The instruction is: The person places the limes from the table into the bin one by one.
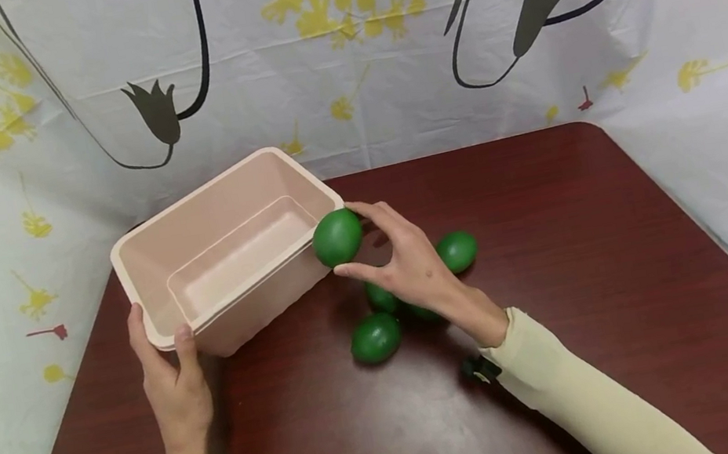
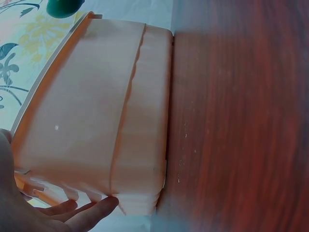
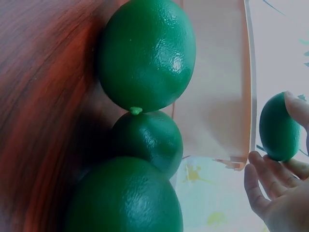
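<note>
A green lime (image 1: 337,237) is pinched between the thumb and fingers of my right hand (image 1: 418,264), at the near right corner of a pale pink plastic bin (image 1: 268,299). The right wrist view shows this held lime (image 3: 280,126) at rim height. My left hand (image 1: 179,403) grips the bin's near left corner, thumb on the long side and fingers against the end wall. Under my right hand, several limes lie on the table, among them a front lime (image 1: 376,338) and a right lime (image 1: 458,252); my hand partly hides others. Only the bare floor shows inside the bin.
The dark red wooden table (image 1: 594,238) has a rounded far right corner. A white cloth (image 1: 358,101) with yellow and grey flower prints hangs behind the table and along both sides. The bin stands close to the far left table edge.
</note>
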`<state>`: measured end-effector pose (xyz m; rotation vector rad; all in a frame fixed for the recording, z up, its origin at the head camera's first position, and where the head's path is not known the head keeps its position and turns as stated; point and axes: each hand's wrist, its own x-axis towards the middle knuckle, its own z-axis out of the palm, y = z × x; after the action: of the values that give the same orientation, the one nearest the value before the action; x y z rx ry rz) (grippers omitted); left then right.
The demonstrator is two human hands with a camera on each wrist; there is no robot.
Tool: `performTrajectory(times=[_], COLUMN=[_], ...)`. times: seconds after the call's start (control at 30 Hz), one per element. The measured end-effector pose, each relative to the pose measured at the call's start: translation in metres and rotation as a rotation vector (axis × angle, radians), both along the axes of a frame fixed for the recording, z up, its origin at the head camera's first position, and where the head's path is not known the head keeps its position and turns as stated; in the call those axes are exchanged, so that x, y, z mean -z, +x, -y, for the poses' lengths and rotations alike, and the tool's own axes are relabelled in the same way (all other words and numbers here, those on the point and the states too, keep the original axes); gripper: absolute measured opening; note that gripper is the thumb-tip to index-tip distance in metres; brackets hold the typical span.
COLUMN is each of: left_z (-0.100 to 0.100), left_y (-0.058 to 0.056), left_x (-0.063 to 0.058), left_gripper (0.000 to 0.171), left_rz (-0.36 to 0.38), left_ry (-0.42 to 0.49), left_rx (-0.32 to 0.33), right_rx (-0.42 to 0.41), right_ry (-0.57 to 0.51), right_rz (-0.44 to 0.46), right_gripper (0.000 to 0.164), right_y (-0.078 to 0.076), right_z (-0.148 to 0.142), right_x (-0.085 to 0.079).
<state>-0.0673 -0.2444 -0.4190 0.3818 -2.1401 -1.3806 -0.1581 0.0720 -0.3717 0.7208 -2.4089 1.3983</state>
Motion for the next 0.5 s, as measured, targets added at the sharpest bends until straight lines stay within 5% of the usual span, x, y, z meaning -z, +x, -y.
performTrajectory(times=[0.5], left_z=[0.0014], left_y=[0.0001], left_x=[0.0011], left_gripper=[0.067], left_rz=[-0.008], left_ry=[0.004], left_rx=[0.006], right_rx=[-0.013], right_ry=[-0.019], right_rz=[0.003], right_gripper=[0.079], right_y=[-0.0024], right_z=[0.0105], right_x=[-0.0052])
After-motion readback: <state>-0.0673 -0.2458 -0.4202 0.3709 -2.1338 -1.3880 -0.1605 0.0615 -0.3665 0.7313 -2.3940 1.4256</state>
